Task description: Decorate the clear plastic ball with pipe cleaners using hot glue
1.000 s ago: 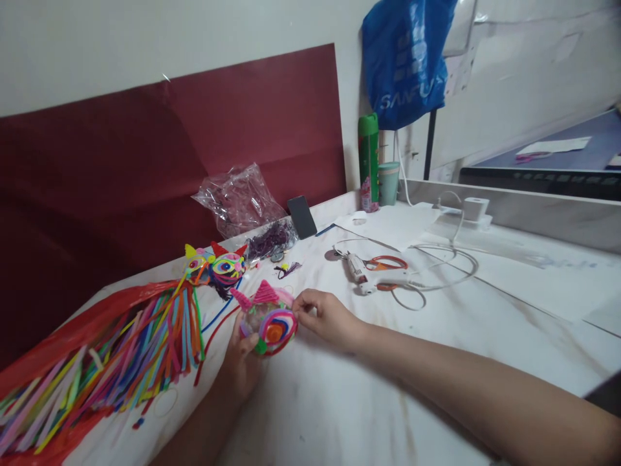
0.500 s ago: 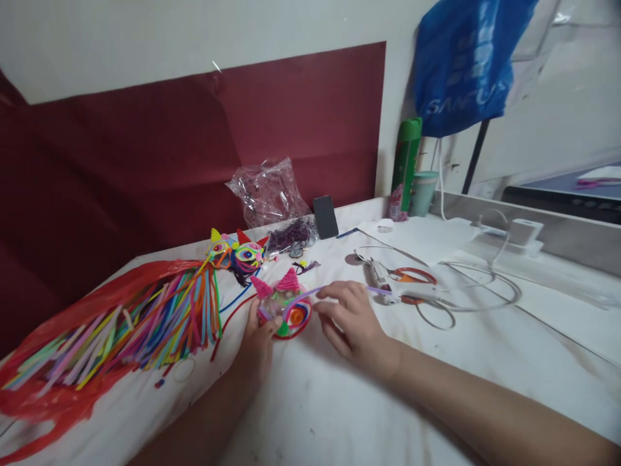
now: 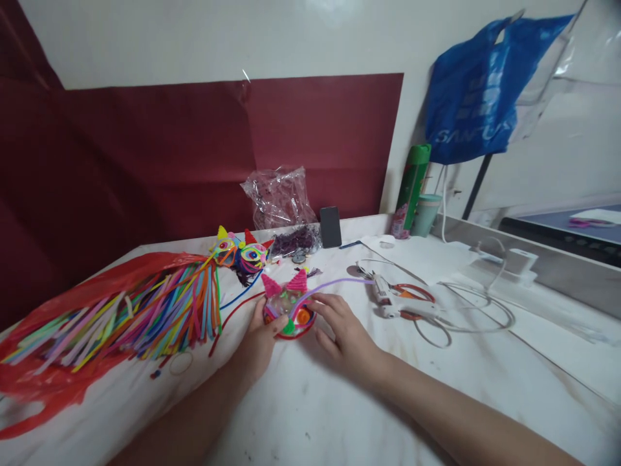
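Observation:
My left hand (image 3: 263, 336) is closed on the left side of a cat-face craft (image 3: 286, 299), its thumb lying across the front. The craft has pink pipe-cleaner ears, a clear body, a green piece and an orange eye ringed in blue and red. A purple pipe cleaner (image 3: 334, 281) arches from the green piece over my right hand towards the glue gun. My right hand (image 3: 342, 333) is beside the craft's right edge, fingers stretched and thumb apart, holding nothing I can see. Whether its fingertips touch the craft I cannot tell.
Bundled pipe cleaners (image 3: 160, 310) lie on a red plastic bag (image 3: 53, 388) at left, near two finished cat faces (image 3: 250, 255). At right are a glue gun (image 3: 388, 299), orange-handled scissors (image 3: 414, 292) and coiled cable (image 3: 504, 310). A phone (image 3: 330, 226) leans at the back.
The camera view has shifted. My right hand has come off the purple pipe cleaner's length and moved lower, closer to the craft's edge. My left hand still grips the craft.

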Motion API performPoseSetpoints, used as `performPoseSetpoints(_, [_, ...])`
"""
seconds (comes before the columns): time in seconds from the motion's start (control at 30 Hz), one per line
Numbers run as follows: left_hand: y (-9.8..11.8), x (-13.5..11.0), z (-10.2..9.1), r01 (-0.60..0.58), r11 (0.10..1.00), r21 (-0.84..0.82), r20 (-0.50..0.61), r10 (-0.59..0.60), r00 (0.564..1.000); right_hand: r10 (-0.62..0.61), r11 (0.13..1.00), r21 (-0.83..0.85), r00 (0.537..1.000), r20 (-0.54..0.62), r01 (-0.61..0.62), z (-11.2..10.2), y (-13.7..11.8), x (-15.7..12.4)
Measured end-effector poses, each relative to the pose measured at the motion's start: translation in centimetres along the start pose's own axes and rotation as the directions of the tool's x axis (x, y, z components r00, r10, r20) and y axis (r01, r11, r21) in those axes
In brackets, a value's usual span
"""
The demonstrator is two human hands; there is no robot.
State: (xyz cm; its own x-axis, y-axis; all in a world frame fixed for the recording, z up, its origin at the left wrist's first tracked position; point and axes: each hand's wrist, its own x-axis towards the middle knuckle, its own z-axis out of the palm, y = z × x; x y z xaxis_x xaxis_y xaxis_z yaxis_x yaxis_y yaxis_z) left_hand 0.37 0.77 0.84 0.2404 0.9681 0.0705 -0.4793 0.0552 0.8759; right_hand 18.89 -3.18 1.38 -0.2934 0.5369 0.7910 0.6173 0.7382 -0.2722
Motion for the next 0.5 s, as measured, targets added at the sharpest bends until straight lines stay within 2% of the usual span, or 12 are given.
performPoseSetpoints(0.3, [0.28, -0.25, 0.08, 0.058, 0.998, -0.032, 0.011, -0.057, 0.998, 0.043, 0.997, 0.064, 0.998, 0.035, -0.045, 0.50, -0.23, -0.39])
performPoseSetpoints(0.5, [0.38, -0.07, 0.36, 0.077, 0.997, 0.015, -0.053, -0.077, 0.996, 0.056, 0.996, 0.065, 0.997, 0.043, -0.059, 0.50, -0.10, -0.48])
